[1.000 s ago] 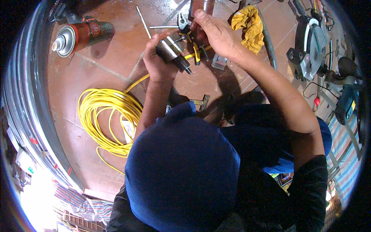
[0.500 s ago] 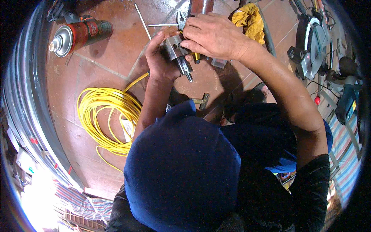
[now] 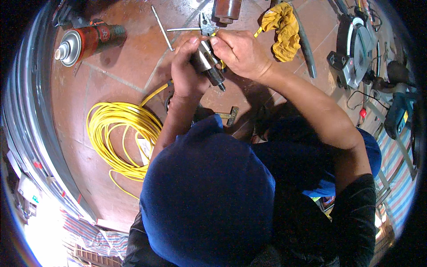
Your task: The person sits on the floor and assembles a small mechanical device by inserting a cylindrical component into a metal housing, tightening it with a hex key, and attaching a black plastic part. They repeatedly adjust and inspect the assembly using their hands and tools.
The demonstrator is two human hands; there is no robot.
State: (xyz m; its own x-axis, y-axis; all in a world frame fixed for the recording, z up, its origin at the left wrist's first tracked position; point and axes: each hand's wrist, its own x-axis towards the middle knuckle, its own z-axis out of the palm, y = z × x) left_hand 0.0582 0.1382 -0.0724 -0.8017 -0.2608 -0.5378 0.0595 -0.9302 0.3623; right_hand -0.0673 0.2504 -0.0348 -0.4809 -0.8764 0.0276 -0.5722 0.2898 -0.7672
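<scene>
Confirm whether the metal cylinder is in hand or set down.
In hand: the left hand wraps around the metal cylinder; the right hand is at its upper end, contact unclear.

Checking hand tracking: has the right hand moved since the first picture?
Yes: the right hand moved toward the wearer and slightly left, judged against the pliers.

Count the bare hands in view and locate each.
2: the left hand grips the stepped metal cylinder; the right hand is just to its right, close to the cylinder's upper end. No other hand shows, though the blue headwear hides part of the scene.
</scene>
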